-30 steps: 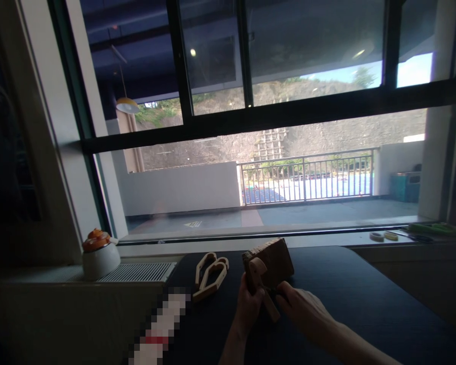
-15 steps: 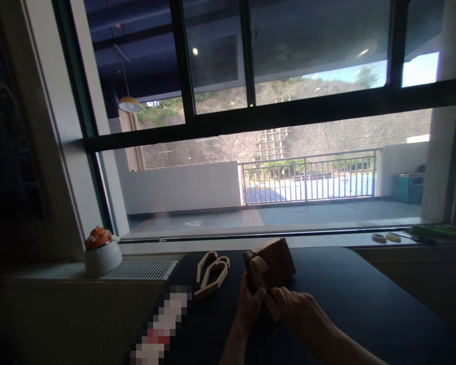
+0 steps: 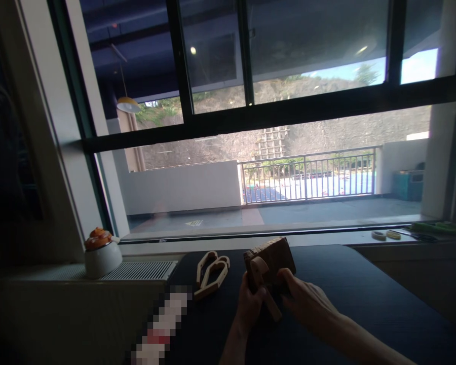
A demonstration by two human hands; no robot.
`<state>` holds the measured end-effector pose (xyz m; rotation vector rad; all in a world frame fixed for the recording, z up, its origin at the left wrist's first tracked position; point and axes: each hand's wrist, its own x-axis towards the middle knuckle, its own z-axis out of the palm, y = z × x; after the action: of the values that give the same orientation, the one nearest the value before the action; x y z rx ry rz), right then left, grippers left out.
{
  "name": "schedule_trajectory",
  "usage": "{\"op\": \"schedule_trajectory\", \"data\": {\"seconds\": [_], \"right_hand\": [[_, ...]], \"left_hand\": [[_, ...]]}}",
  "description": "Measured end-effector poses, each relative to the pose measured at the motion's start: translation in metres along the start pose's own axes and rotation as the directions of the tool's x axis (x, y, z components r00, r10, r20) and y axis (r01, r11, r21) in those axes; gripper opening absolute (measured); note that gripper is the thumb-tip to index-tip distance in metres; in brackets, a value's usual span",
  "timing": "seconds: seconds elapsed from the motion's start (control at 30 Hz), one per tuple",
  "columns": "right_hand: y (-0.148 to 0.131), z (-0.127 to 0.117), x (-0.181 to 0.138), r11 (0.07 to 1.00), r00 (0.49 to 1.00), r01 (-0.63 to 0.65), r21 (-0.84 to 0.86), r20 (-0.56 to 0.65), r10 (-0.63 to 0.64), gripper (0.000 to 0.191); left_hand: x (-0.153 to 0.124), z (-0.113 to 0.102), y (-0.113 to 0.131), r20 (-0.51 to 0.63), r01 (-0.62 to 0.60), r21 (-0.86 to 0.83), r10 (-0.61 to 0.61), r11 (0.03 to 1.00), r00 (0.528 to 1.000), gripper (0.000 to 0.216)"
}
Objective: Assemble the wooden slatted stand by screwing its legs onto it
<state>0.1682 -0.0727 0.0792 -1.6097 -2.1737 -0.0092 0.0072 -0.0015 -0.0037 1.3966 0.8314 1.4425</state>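
My left hand (image 3: 250, 302) is closed on a pale wooden piece (image 3: 270, 305) with a curved top and a straight lower arm, the thumb lying across it. That piece leans against the near side of a brown block (image 3: 275, 256) with a rough, light top edge, tilted above the dark table. At the block's lower right corner is my right hand (image 3: 302, 299), its fingers bent against the block; the fingertips are partly in shadow. Left of both hands lie similar curved wooden pieces (image 3: 216, 278), one overlapping the other.
The dark table (image 3: 349, 299) ends at a window sill (image 3: 323, 237). Two small rings, one a yellow roll (image 3: 393, 235), and a green item (image 3: 437, 229) lie on the sill. A white pot with an orange lid (image 3: 102, 253) stands on a vented ledge (image 3: 144, 270) at left.
My right hand has come off the straight arm of the wooden piece and shifted right to the block's corner. My left hand, the piece and the block stay nearly in place.
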Motion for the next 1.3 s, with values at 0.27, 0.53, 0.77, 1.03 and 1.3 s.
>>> {"op": "schedule_trajectory", "data": {"seconds": [0.27, 0.53, 0.77, 1.03, 1.3], "right_hand": [[0.0, 0.013, -0.005, 0.874, 0.909, 0.323, -0.362, -0.139, -0.393, 0.024], [0.008, 0.027, -0.008, 0.985, 0.996, -0.084, 0.152, -0.011, 0.087, 0.011], [-0.003, 0.012, -0.001, 0.975, 0.985, -0.166, 0.145, 0.073, 0.157, 0.013], [-0.016, 0.01, 0.001, 0.996, 0.995, -0.091, 0.026, 0.048, 0.089, 0.008], [-0.015, 0.011, 0.0, 0.997, 0.995, -0.083, -0.003, 0.048, 0.083, 0.009]], "left_hand": [[-0.003, 0.002, 0.006, -0.023, -0.002, 0.015, 0.002, 1.0, 1.0, 0.044], [-0.003, 0.003, 0.01, -0.054, 0.02, 0.049, -0.018, 0.999, 0.998, 0.044], [-0.005, 0.01, 0.008, -0.048, -0.022, 0.105, 0.027, 0.994, 0.998, 0.081], [-0.006, 0.014, 0.011, -0.113, -0.02, 0.105, 0.031, 0.994, 0.993, 0.092], [-0.003, 0.016, 0.002, -0.069, -0.037, 0.108, 0.045, 0.993, 0.997, 0.096]]}}
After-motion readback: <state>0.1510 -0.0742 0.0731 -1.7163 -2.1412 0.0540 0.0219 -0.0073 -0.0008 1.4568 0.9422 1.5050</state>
